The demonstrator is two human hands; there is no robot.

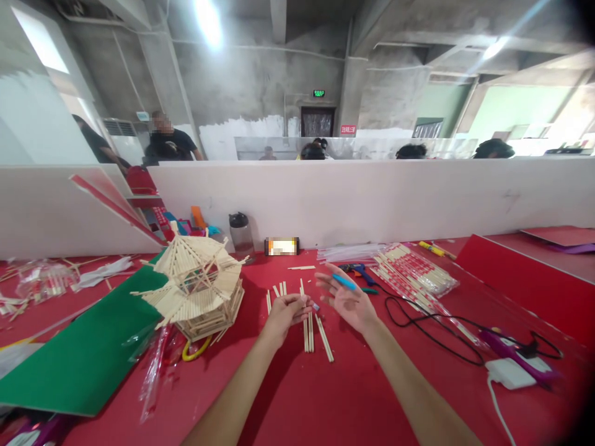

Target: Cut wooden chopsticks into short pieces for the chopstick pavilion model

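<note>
Fingers, left hand (284,311): curled at thin pale wooden sticks (308,334); grip unclear.
Fingers, right hand (349,301): spread open, slim blue tool (344,282) across them.

Table (325,409) is showing red; board (88,359) green; sticks (308,331) and model (199,285) pale tan; tool (344,282) blue; cable (432,337) black.

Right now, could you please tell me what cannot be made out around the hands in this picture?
1. Head view: the blue object on the right hand is too small to identify; gripped or just resting, unclear.
2. Head view: the left hand curls over its fingertips above the sticks, hiding any hold.
3. Head view: the item by the partition is blurred out.
4. Head view: the purple thing is cut by the bottom edge.
</note>
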